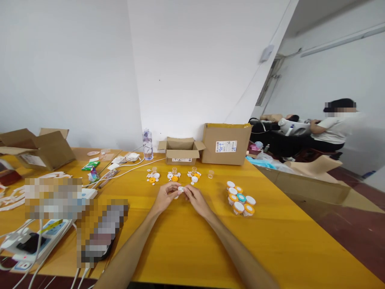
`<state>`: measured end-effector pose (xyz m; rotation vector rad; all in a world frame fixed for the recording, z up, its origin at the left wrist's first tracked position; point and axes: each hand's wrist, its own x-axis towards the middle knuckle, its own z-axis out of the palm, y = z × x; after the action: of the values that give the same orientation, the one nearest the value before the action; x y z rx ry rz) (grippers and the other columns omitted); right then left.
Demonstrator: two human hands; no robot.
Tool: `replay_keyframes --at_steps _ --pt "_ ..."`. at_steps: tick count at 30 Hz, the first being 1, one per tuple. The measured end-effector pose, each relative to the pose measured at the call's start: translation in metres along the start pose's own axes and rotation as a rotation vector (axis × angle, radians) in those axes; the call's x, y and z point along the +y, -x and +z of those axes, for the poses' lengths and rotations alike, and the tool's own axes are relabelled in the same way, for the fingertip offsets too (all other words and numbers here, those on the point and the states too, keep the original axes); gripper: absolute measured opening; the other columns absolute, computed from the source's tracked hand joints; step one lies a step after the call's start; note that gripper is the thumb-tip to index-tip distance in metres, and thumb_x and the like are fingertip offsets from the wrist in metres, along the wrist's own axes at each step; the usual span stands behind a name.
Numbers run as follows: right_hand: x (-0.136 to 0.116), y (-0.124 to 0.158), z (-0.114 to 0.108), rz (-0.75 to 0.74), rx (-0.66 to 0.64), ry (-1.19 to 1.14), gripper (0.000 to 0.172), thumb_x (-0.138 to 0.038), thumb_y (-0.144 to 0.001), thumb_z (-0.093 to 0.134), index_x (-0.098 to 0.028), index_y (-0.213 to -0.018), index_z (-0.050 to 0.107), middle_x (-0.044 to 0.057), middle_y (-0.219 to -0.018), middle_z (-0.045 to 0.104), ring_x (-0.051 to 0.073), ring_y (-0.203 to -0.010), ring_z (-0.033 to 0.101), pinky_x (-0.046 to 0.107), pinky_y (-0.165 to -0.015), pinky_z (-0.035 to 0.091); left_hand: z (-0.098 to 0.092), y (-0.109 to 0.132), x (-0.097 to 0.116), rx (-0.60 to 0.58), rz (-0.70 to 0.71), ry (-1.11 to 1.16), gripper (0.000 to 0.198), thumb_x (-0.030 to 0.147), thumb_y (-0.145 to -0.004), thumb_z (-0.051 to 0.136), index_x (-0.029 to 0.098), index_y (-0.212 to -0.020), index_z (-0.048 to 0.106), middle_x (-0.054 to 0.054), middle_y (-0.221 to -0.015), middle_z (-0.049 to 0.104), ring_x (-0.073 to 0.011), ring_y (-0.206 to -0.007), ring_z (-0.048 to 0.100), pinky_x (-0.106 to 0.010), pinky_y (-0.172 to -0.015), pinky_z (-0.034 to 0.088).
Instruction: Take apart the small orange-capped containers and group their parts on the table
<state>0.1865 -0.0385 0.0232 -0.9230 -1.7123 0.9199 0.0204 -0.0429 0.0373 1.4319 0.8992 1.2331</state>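
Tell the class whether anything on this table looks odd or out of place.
Yes: at left, white cords tangle around a power strip, some hanging over the table's front edge, which looks untidy. One teal lid stands out among white and orange lids.

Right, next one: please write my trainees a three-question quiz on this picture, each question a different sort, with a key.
1. What is held between the left hand and the right hand?
2. True or false: the bottle stands to the left of the closed box.
3. Which colour tops just one of the clustered jars? A) orange B) teal C) white

Key:
1. A small white piece with dark marks.
2. True.
3. B.
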Motion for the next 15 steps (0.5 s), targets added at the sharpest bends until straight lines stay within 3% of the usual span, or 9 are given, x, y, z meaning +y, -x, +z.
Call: replay_keyframes --at_steps 6,15 --pt "0.0006 0.0044 -0.0034 -0.033 -0.027 0.128 0.047 -0.062 -0.092 0.042 -0.025 -0.064 0.049 -0.002 -0.061 0.052 0.016 -0.058 0.045 0.029 -0.06 0.037 0.0012 0.0008 -0.0034 -0.065 0.022 -0.03 0.035 0.048 -0.067 0.08 0.018 -0.082 0.073 -0.006 -0.083 0.075 -0.0198 -0.079 0.068 -0.033 -0.078 0.054" --pt "0.002 0.0023 -0.0036 0.101 -0.09 -0.039 0.06 -0.078 -0.084 0.038 -0.024 -0.06 0.046 -0.005 -0.05 0.042 0.013 -0.048 0.038 0.027 -0.051 0.033 -0.0007 0.0013 -0.003 -0.125 0.011 -0.012 0.033 0.046 -0.069 0.08 0.017 -0.083 0.07 -0.006 -0.085 0.074 -0.0197 -0.083 0.067 -0.034 -0.083 0.051"
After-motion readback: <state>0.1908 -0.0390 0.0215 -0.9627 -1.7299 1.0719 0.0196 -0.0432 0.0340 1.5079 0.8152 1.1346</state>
